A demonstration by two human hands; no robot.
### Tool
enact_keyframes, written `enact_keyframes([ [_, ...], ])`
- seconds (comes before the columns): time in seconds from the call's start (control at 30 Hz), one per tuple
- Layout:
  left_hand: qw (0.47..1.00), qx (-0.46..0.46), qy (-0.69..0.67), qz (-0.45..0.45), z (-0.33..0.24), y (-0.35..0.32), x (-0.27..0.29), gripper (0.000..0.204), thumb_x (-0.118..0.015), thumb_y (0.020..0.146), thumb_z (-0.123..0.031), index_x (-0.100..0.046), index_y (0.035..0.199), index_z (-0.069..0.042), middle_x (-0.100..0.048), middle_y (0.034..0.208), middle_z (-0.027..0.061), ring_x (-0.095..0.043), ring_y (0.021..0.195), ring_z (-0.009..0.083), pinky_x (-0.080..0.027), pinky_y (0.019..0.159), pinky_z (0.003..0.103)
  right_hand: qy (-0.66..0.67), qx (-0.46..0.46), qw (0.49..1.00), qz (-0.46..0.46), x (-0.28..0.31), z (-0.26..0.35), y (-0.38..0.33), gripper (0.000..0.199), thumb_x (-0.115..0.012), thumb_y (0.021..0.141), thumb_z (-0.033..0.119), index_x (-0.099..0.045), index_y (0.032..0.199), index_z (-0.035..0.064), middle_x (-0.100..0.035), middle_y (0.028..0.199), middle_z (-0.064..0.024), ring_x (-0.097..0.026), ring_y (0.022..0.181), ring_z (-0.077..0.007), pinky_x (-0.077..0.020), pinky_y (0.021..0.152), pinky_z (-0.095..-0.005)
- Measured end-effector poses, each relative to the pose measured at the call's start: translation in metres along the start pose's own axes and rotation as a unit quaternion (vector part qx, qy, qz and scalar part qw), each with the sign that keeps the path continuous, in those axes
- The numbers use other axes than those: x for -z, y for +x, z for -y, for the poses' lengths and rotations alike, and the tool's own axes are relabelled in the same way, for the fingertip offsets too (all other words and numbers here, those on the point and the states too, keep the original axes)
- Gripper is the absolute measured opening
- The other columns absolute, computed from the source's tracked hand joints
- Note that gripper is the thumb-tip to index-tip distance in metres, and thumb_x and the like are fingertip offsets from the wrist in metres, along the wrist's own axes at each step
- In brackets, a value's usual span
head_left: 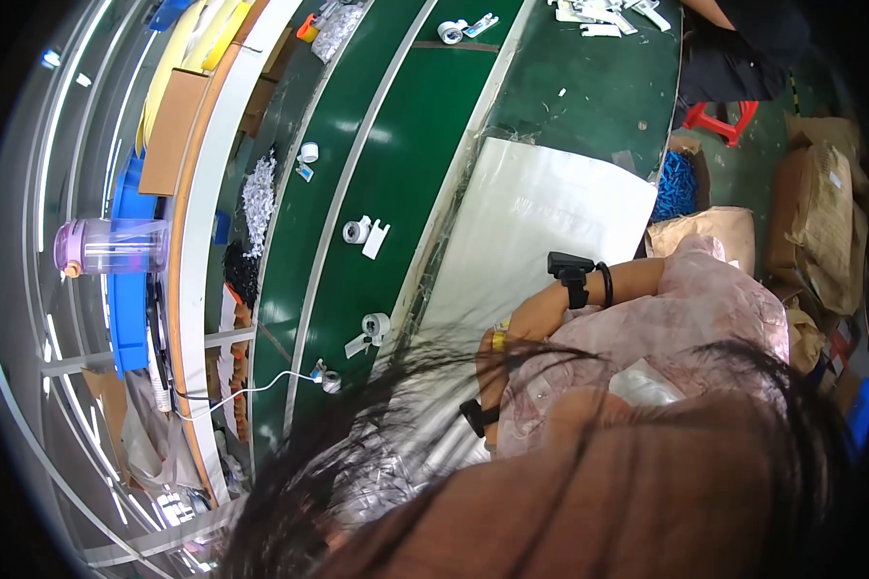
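And here are the two hands, in together, the right hand (539, 317) angling in from the right to meet the left hand (490, 365), which comes up from below; how far the fingers are closed I cannot tell, with strands of dark hair crossing the view. Biggest thing on show, the green conveyor belt (406, 145), sweeps past to the left of the hands, split by pale rails. Under and beyond them spreads the white sheet (550, 198), and right behind comes the pink garment (666, 309). Out to the far right of the hands, wrapped brown packages (816, 207) are stacked; well off to the left stands a long blue bin (130, 309), with a clear purple bottle (116, 246) beside it. Up beyond the right hand we have a red stool (729, 121) and a carton of blue pieces (676, 188). Onto the belt, left of the hands: a white round fitting (377, 324) lies nearest, another white fitting (356, 231) farther up. Black wristbands show on both arms. And smallest of all, right where the hands meet, there it is, a small yellow piece (500, 335), whether gripped or merely touched I cannot tell.
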State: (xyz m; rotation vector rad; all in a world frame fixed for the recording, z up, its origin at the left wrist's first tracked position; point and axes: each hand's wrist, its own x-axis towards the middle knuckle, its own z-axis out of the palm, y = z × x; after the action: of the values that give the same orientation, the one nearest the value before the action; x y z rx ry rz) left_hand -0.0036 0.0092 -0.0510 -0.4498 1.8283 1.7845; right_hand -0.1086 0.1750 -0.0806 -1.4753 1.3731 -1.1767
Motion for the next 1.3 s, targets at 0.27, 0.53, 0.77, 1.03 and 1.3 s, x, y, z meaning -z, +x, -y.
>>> enact_keyframes([
  [0.27, 0.949, -0.241, 0.176, -0.098, 0.063, 0.023, 0.049, 0.027, -0.041, 0.099, -0.021, -0.058, 0.107, -0.002, -0.062, 0.088, 0.0159, -0.06, 0.086, 0.0318, -0.048, 0.079, 0.041, -0.099, -0.034, 0.994, -0.037, 0.01, 0.014, -0.014, 0.035, -0.05, 0.089, 0.03, -0.059, 0.093, -0.004, -0.062, 0.085, -0.0234, -0.059, 0.073, -0.0343, -0.0455, 0.069, -0.0439],
  [0.53, 0.915, 0.061, -0.393, 0.069, 0.018, 0.008, 0.053, 0.035, -0.038, 0.099, -0.032, -0.056, 0.108, -0.004, -0.062, 0.092, 0.0179, -0.061, 0.086, 0.0321, -0.048, 0.083, 0.045, 0.223, -0.002, 0.971, -0.084, 0.024, -0.014, -0.028, 0.028, -0.047, 0.095, 0.02, -0.061, 0.098, -0.0042, -0.063, 0.087, -0.012, -0.061, 0.074, -0.0194, -0.048, 0.071, -0.0316],
  [0.77, 0.975, 0.16, -0.113, 0.11, 0.027, 0.021, 0.09, 0.042, -0.036, 0.1, -0.039, -0.051, 0.12, -0.005, -0.064, 0.098, 0.0166, -0.062, 0.086, 0.0256, -0.05, 0.083, 0.041, 0.222, -0.016, 0.974, -0.035, 0.021, -0.012, -0.037, 0.019, -0.059, 0.089, 0.014, -0.06, 0.093, -0.0045, -0.061, 0.075, -0.0047, -0.051, 0.073, -0.007, -0.0453, 0.064, -0.027],
  [1.03, 0.974, -0.05, -0.186, -0.122, -0.043, -0.015, -0.016, 0.02, -0.046, 0.097, -0.026, -0.047, 0.104, -0.006, -0.054, 0.075, 0.007, -0.053, 0.057, 0.015, -0.045, 0.048, 0.028, -0.141, -0.072, 0.896, -0.414, 0.01, 0.034, -0.035, 0.013, -0.066, 0.08, 0.018, -0.061, 0.081, 0.0066, -0.061, 0.07, -0.0102, -0.061, 0.064, -0.0257, -0.0479, 0.057, -0.0341],
  [1.3, 0.968, -0.14, -0.179, -0.11, -0.061, -0.027, -0.021, 0.022, -0.041, 0.095, -0.016, -0.047, 0.113, -0.003, -0.056, 0.077, 0.0073, -0.054, 0.052, 0.015, -0.046, 0.043, 0.028, -0.158, 0.066, 0.878, -0.447, 0.015, 0.062, -0.012, 0.012, -0.067, 0.08, 0.006, -0.064, 0.092, 0.0039, -0.062, 0.08, -0.0082, -0.059, 0.071, -0.0238, -0.046, 0.062, -0.0323],
])
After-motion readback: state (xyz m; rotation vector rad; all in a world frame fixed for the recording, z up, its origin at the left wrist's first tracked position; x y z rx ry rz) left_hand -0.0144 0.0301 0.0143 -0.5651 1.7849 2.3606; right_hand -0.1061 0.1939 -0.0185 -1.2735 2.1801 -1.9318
